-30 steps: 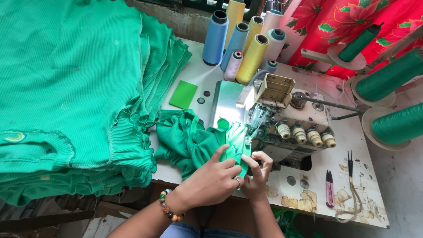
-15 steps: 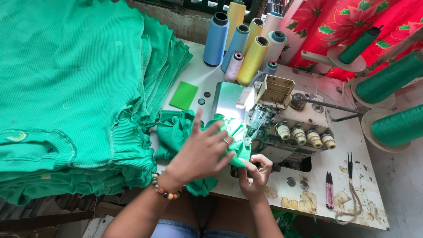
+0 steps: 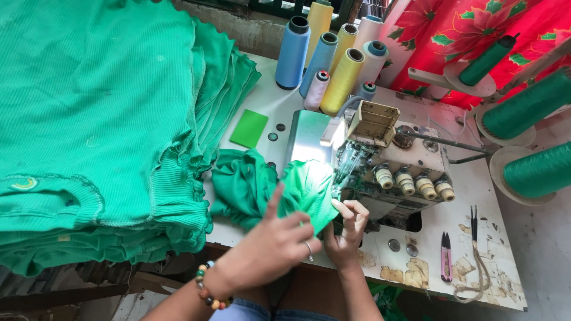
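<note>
**Carefully, a green piece at the overlock machine**

Here my left hand (image 3: 270, 249) lay spread over the small green fabric piece (image 3: 309, 193), fingers flat and pressing rather than clenched, index finger lifted toward twelve o'clock. My right hand (image 3: 348, 229) pinched the near edge of the same piece between thumb and fingertips, just at seven o'clock from the overlock machine (image 3: 389, 160). The piece sat on the white sewing table (image 3: 428, 238), its far edge under the lit needle area.

I judged that the step wanted the edge kept flat and straight: the left palm holding the cloth from bunching, the right fingers steering the raw edge, both kept well back from the needle.

Nothing here truly held anything inside it. At nine o'clock a tall stack of green ribbed garments (image 3: 95, 131) lay piled, well apart from my hands. At twelve o'clock thread cones (image 3: 324, 59) in blue, yellow, pink and white stood clustered upright. At two and three o'clock green thread cones (image 3: 529, 107) sat on their stands. At four o'clock thread snips (image 3: 446, 261) lay bare on the table, beside a pair of tweezers (image 3: 474, 224).
</note>
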